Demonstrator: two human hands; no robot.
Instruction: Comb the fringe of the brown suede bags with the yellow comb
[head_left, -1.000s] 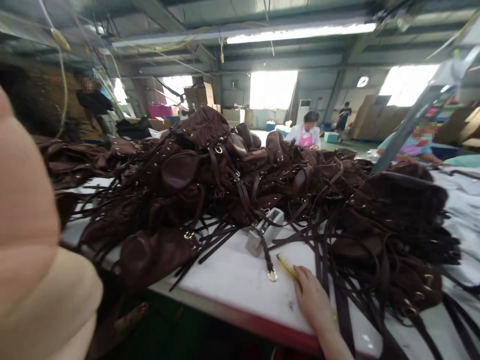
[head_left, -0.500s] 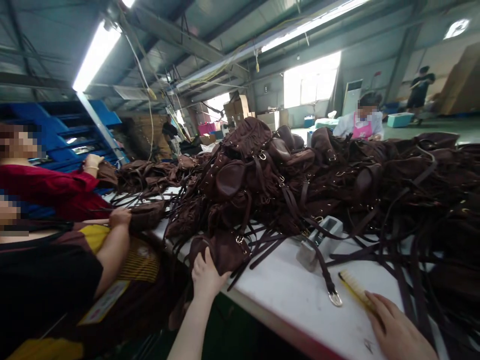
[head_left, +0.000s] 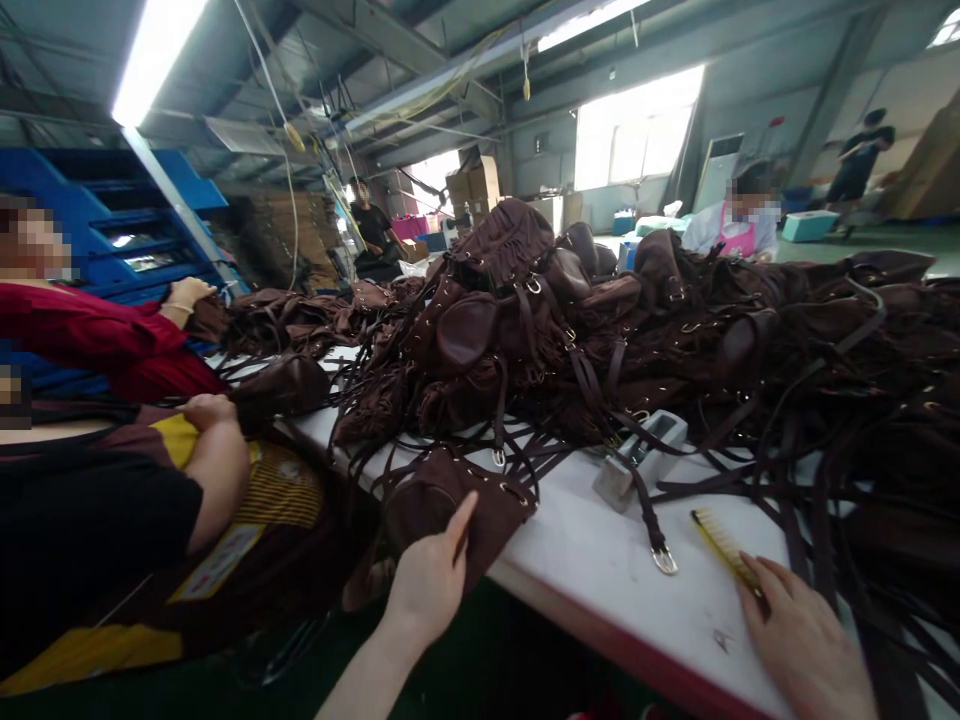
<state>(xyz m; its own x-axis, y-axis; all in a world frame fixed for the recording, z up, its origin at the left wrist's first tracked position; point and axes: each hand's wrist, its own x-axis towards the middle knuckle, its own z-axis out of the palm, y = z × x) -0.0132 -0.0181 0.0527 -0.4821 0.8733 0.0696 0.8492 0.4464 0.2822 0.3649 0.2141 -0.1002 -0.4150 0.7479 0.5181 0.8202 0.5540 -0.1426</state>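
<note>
At the table's near edge my left hand (head_left: 429, 590) grips a dark brown bag (head_left: 427, 490) with metal eyelets. Its index finger lies stretched along the bag's side, and the rest of the fingers are hidden. The bag is tilted, its eyelet row facing up and right. Low on the right, my right hand (head_left: 810, 630) is closed around one end of a yellow comb (head_left: 721, 545), whose teeth point up and right above the white tabletop. Between the hands lies a brown strap with a metal buckle (head_left: 664, 560).
A large heap of brown bags (head_left: 495, 330) covers the table's far part. A grey tape-dispenser-like block (head_left: 619, 480) stands among straps. Close on my left sits a co-worker in black (head_left: 97, 520); another in red (head_left: 112, 330) is behind. A person in a pink apron (head_left: 739, 235) works across the table.
My left hand has turned the bag so its eyelet row faces up, and drawn it slightly nearer. My right hand and the comb have shifted slightly. The camera view has tipped downward.
</note>
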